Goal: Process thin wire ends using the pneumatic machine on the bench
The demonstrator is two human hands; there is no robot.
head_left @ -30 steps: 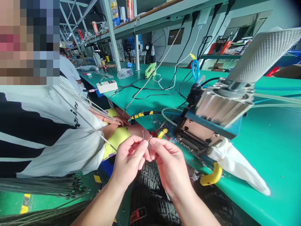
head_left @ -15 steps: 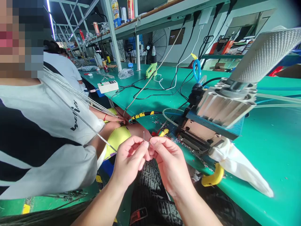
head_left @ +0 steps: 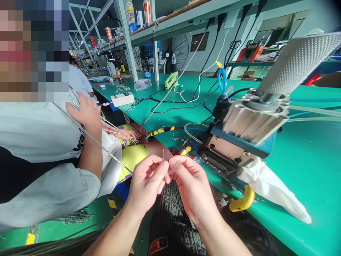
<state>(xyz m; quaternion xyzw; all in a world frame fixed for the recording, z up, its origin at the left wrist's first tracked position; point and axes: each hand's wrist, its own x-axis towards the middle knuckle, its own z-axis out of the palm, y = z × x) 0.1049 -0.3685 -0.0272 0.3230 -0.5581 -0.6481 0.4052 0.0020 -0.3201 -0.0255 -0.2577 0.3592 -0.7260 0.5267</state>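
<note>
A thin grey braided cable (head_left: 114, 158) runs from the upper left down into my left hand (head_left: 146, 181). My left thumb and forefinger are pinched on it, and a fine wire (head_left: 163, 154) sticks up just above these fingertips. My right hand (head_left: 193, 181) is closed too, thumb against forefinger, its fingertips touching those of my left. Both hands meet at the cable's end, most of which the fingers hide. They are above my dark patterned trousers (head_left: 173, 209), in front of the green table's edge.
A pneumatic press (head_left: 247, 124) with a knurled grey cylinder stands on the green table (head_left: 301, 149) to the right. A white cloth-like wrap (head_left: 277, 192) and a yellow handle (head_left: 242, 199) are below it. A co-worker (head_left: 39, 149) sits close on my left, beside more cables.
The co-worker's one arm has come up, with the hand raised to the bundle of cables, and their body has shifted. My own hands stay almost still, pinched together.
</note>
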